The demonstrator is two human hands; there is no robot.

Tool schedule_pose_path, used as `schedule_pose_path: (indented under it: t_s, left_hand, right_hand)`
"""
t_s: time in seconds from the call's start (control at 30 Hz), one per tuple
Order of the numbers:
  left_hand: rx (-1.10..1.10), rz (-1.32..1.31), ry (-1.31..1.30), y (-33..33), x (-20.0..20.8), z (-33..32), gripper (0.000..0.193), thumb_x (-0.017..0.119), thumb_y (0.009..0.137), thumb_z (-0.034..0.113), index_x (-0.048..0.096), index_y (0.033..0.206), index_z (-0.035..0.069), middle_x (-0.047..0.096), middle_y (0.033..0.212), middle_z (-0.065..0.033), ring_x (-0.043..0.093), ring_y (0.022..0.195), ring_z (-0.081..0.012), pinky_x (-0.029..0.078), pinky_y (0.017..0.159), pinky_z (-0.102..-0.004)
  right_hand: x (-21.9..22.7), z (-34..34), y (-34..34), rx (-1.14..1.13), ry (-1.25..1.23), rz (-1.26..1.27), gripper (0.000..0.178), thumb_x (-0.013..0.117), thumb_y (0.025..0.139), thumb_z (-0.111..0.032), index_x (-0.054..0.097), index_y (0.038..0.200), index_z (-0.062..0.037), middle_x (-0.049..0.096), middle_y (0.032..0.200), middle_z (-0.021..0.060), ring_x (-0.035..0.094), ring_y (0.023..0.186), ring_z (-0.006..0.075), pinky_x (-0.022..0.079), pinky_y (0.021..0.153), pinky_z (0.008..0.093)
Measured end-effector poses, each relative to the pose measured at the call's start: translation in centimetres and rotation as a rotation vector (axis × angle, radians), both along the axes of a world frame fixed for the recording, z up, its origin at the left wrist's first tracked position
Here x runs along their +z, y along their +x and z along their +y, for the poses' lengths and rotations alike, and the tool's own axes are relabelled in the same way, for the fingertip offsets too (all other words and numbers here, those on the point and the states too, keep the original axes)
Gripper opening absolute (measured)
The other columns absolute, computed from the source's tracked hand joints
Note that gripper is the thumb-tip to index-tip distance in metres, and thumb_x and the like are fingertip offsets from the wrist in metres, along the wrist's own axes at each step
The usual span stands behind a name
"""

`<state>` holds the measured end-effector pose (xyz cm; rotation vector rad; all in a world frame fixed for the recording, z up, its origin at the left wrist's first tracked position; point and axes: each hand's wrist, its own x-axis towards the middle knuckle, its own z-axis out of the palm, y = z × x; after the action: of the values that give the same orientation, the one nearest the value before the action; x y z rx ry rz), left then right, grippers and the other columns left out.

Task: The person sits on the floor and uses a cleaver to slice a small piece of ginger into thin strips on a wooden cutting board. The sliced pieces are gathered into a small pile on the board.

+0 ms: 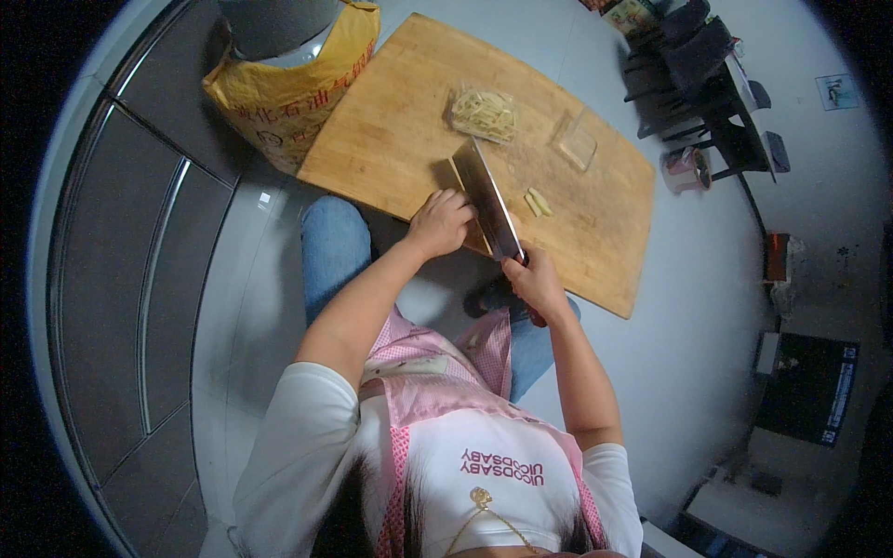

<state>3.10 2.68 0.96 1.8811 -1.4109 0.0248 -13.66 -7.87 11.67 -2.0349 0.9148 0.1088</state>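
My right hand (535,277) grips the dark handle of a cleaver (490,200), whose broad blade points away from me over the wooden board (391,112). Close to the blade's left side, at the board's near edge, rests my left hand (442,225) with its fingers bent and together. Whatever lies under those fingers is hidden. A few pale yellow cut pieces (538,203) lie to the right of the blade. Beyond the blade's tip stands a clear plastic tray of pale strips (484,114). Farther right is a clear, shallow plastic container (577,144).
A yellow bag (288,102) with a grey cylinder (279,26) stands left of the board. Dark-fronted cabinets (121,270) line the left side. Dark chairs and a table (721,102) stand at the far right, beside a pink bin (688,170). My knees are below the board's near edge.
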Motion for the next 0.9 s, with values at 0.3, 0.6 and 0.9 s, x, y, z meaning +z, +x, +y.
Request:
schedule_pose_path:
  t_s: [0.3,0.6,0.9]
  left_hand:
    - [-0.015,-0.011,0.012,0.1,0.1,0.1,0.02,0.06,0.069,0.008,0.066,0.087,0.008,0.055,0.091,-0.01,0.052,0.092,-0.0295,0.043,0.084,-0.0403]
    - [-0.009,0.113,-0.082,0.2,0.2,-0.3,0.01,0.055,0.079,0.007,0.058,0.089,0.004,0.055,0.092,-0.012,0.053,0.092,-0.0314,0.044,0.082,-0.0397]
    - [0.085,0.225,-0.216,-0.1,-0.4,0.2,0.013,0.059,0.076,0.005,0.057,0.089,0.002,0.055,0.089,-0.0149,0.054,0.087,-0.0361,0.045,0.077,-0.0443]
  right_hand:
    - [1.2,0.6,1.7,-0.003,0.023,0.053,0.023,0.056,0.08,-0.013,0.06,0.093,0.0052,0.059,0.067,0.0115,0.055,0.061,0.017,0.045,0.058,0.0336]
    - [-0.6,-0.5,0.7,-0.061,0.135,-0.061,0.023,0.059,0.083,-0.017,0.062,0.094,0.0032,0.056,0.068,0.0039,0.051,0.06,0.0121,0.043,0.055,0.0306]
    - [-0.2,0.1,0.0,-0.046,0.019,-0.095,0.022,0.06,0.08,-0.015,0.061,0.09,0.005,0.055,0.062,0.0086,0.053,0.059,0.0163,0.044,0.057,0.0342]
